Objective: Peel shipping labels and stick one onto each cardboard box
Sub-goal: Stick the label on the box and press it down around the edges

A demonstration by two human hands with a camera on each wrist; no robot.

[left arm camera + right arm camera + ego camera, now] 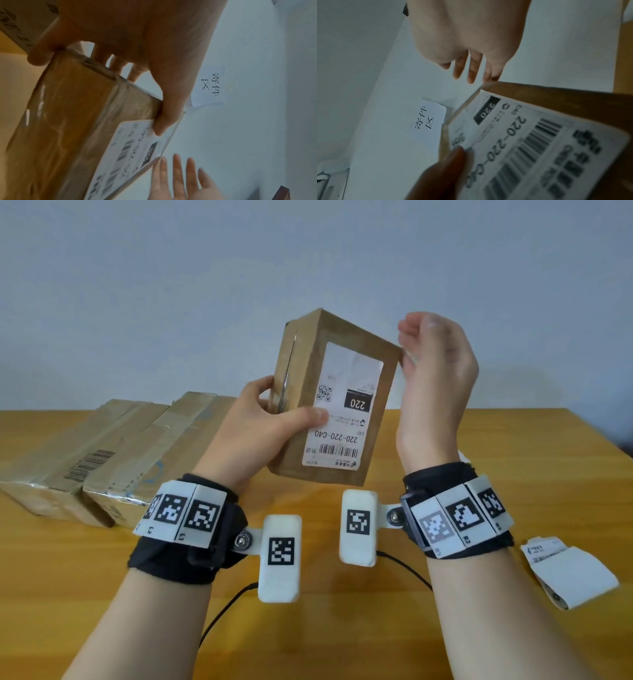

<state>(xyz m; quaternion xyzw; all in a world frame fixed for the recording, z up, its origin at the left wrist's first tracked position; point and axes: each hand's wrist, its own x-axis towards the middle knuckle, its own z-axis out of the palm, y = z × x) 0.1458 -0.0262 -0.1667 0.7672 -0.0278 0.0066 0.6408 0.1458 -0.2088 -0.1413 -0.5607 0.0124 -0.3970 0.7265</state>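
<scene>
A small brown cardboard box [301,361] is held up in the air over the wooden table [513,440]. A white shipping label [346,412] with a barcode and "220" lies stuck on the face turned to me. My left hand [291,419] grips the box's left side, thumb pressed on the label's edge. My right hand [435,364] hovers at the box's upper right corner with relaxed fingers and holds nothing; its thumb is at the corner edge. The left wrist view shows the box [68,115], the label [130,155] and the right hand [180,175] with straight fingers. The right wrist view shows the label [522,148] close up.
Two larger taped cardboard boxes [68,453] [154,446] lie side by side at the table's back left. A small stack of label sheets [572,573] lies at the right edge. A black cable [222,611] runs under my wrists. A paper sign [211,86] hangs on the wall.
</scene>
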